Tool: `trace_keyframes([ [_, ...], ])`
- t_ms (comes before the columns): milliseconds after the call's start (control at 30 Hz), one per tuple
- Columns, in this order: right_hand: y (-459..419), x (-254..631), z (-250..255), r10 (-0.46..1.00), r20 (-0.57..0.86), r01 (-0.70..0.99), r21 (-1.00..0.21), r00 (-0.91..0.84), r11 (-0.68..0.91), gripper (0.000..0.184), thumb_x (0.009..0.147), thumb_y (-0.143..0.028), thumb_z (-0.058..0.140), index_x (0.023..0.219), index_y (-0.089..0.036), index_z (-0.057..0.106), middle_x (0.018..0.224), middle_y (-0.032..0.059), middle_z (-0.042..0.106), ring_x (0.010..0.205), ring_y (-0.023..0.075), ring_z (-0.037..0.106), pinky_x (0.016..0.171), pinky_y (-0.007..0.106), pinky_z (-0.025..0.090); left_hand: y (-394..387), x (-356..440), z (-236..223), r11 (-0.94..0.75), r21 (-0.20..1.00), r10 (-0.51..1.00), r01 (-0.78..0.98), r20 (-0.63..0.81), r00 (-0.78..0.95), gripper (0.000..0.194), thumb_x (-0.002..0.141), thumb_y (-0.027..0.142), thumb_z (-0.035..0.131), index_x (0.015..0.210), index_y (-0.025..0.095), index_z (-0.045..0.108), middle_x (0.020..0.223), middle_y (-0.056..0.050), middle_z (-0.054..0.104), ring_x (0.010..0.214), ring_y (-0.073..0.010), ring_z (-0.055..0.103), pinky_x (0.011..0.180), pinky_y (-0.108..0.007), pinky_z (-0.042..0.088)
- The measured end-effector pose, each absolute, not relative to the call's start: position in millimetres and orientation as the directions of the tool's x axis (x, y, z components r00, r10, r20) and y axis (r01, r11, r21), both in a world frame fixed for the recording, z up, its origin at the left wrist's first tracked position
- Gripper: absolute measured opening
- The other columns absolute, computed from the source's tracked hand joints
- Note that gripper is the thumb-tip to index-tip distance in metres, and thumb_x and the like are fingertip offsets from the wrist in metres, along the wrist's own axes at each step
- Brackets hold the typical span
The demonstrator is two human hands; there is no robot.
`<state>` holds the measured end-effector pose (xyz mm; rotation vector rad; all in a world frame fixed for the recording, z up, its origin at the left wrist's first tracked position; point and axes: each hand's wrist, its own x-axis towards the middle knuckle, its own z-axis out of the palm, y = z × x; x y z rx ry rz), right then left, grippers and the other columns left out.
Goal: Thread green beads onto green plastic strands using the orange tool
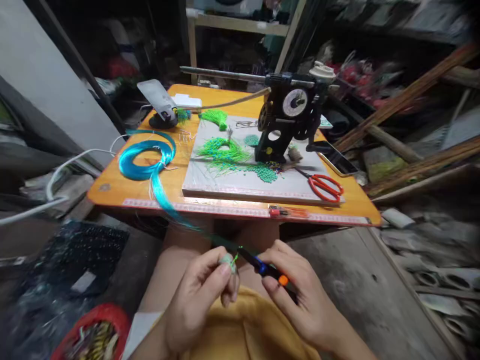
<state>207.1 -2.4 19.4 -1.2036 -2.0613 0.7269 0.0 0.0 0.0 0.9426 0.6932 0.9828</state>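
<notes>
Above my lap, my left hand pinches a short bright green strand between thumb and forefinger. Something pale green sits at that forefinger's tip, perhaps a wrapping. My right hand is closed around a slim dark pointed tool with blue and orange parts; its exact kind is unclear. The tool's tip meets or nearly meets the upper end of the green strand. A turquoise fibre bundle runs from a coil on the table down behind my hands.
On the orange table, a pale board bears a black hand-cranked machine, green strands, green beads and red-handled scissors. A phone lies at right. A red basin stands at lower left.
</notes>
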Motion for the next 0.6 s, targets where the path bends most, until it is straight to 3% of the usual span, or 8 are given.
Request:
trace_keyframes([
  [133,-1.4,206.3,22.3,0.898,0.192,0.542,-0.74,-0.397,0.398,0.017,0.098,-0.029,0.046,0.093,-0.019,0.059,0.075,0.002,0.056,0.072,0.02,0.053,0.063,0.031,0.04,1.6,-3.4,3.8,0.182,0.951,0.911,-0.249,-0.068,0.406,0.035,0.102,0.039,0.047,0.074,0.018,0.054,0.064,0.003,0.049,0.061,-0.0116,0.045,0.061,-0.023,0.038],
  [300,-3.0,205.2,25.0,0.901,0.191,0.523,-0.76,-0.39,0.387,0.016,0.098,-0.026,0.045,0.091,-0.019,0.058,0.074,0.0008,0.052,0.07,0.0181,0.05,0.061,0.029,0.039,3.0,-2.2,13.5,0.036,0.998,0.96,0.049,-0.048,0.275,0.015,0.1,0.033,0.052,0.105,0.021,0.059,0.074,0.002,0.054,0.065,-0.0128,0.051,0.06,-0.023,0.042],
  [400,-4.5,204.8,24.3,0.901,0.192,0.516,-0.765,-0.388,0.385,0.015,0.098,-0.025,0.046,0.092,-0.02,0.058,0.075,0.001,0.053,0.071,0.0183,0.05,0.063,0.03,0.039,4.4,1.3,17.6,-0.088,0.985,0.977,0.148,0.057,0.207,0.007,0.097,0.027,0.055,0.097,0.021,0.059,0.079,0.001,0.058,0.068,-0.0132,0.055,0.06,-0.022,0.044],
  [600,-6.7,205.1,22.9,0.904,0.18,0.522,-0.765,-0.388,0.377,0.014,0.097,-0.025,0.046,0.09,-0.02,0.057,0.076,0.0015,0.056,0.071,0.0185,0.051,0.063,0.031,0.039,6.3,3.3,18.0,-0.19,0.945,0.97,0.265,0.139,0.197,0.017,0.096,0.023,0.053,0.08,0.021,0.053,0.068,0.004,0.051,0.059,-0.0108,0.051,0.056,-0.021,0.042],
])
